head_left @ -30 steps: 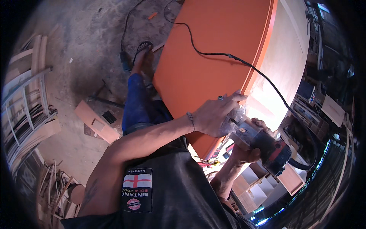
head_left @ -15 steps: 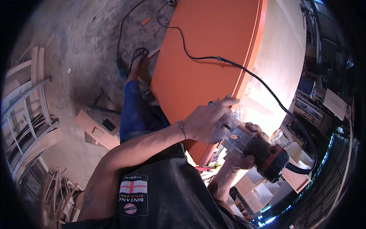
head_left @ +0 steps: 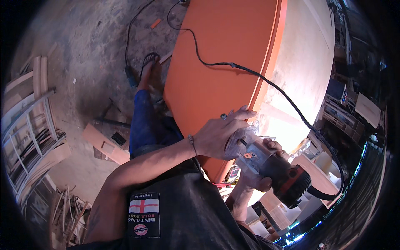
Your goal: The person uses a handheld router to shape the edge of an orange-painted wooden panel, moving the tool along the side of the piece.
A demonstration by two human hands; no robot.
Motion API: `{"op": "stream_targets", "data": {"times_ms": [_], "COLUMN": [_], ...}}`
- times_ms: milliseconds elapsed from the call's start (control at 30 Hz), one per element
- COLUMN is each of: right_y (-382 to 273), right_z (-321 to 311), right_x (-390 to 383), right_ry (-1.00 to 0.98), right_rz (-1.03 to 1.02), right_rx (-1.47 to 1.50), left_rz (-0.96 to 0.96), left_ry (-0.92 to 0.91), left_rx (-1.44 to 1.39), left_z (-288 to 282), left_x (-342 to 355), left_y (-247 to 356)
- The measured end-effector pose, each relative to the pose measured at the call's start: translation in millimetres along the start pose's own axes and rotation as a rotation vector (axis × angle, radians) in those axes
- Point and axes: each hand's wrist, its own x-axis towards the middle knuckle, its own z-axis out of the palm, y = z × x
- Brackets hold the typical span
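A trim router (head_left: 271,164) with a clear plastic base, a silver middle and a black-and-red motor end lies sideways against the edge of a large orange panel (head_left: 221,50). My right hand (head_left: 252,181) wraps round its body from below, thumb on the near side and fingertips over the far side. Against the clear base presses my left hand (head_left: 214,135), gripping it, its fingers reaching to the panel's edge strip. That hand has a ring and a wrist bracelet. The router's bit is hidden behind the base and hand.
A black power cord (head_left: 283,91) runs from the router's end across the panel toward the floor. Left of me lie a board with a cutout (head_left: 107,146), a metal-framed rack (head_left: 31,137) and scrap strips (head_left: 68,212). Shelving pieces (head_left: 281,210) stand at the lower right.
The router and both hands have shifted slightly left and down in view, with the motor end lower. The panel and surroundings have also shifted a little left. Both hands keep their hold.
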Motion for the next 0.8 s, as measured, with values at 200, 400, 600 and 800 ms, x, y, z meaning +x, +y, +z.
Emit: {"op": "stream_targets", "data": {"times_ms": [200, 400, 600, 800], "right_y": [0.7, 4.0, 0.9, -2.0], "right_z": [0.0, -0.3, 3.4, 6.8], "right_x": [1.1, -1.1, 3.4, 5.2], "right_ry": [-0.034, -0.031, -0.022, -0.023], "right_rz": [-0.002, -0.034, -0.051, -0.057], "right_rx": [0.165, 0.142, 0.069, 0.025], "left_rz": [-0.04, -0.024, -0.003, -0.007], "left_ry": [-0.015, -0.01, 0.0, -0.011], "left_rx": [-0.018, -0.003, 0.035, 0.048], "left_z": [1.6, -0.2, -3.5, -4.1], "left_x": [-1.4, 0.8, 3.4, 2.0], "left_y": [-1.8, 0.5, 1.6, -0.8]}}
